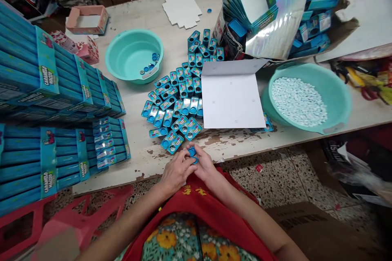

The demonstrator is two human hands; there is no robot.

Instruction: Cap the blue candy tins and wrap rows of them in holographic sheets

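Close to the table's front edge, my left hand [177, 172] and my right hand [203, 164] meet, fingers curled. Between them are small round blue caps [192, 151]; one sits at the fingertips and another lower against the palm side. Both hands are closed on these caps, and the fingers partly cover them. Just beyond my fingers stand many small blue tins [168, 117] with printed tops, packed close together. Some tops show a dark round hole, others a blue round cap. A white folded card sheet [232, 100] lies over the right part of the group.
A turquoise basin [122, 55] with several caps stands at the back left. Another basin [266, 100] at the right contains white candies [300, 102]. Stacked blue display boxes [27, 73] line the left side. A carton [339, 36] of blue packs sits at the back right.
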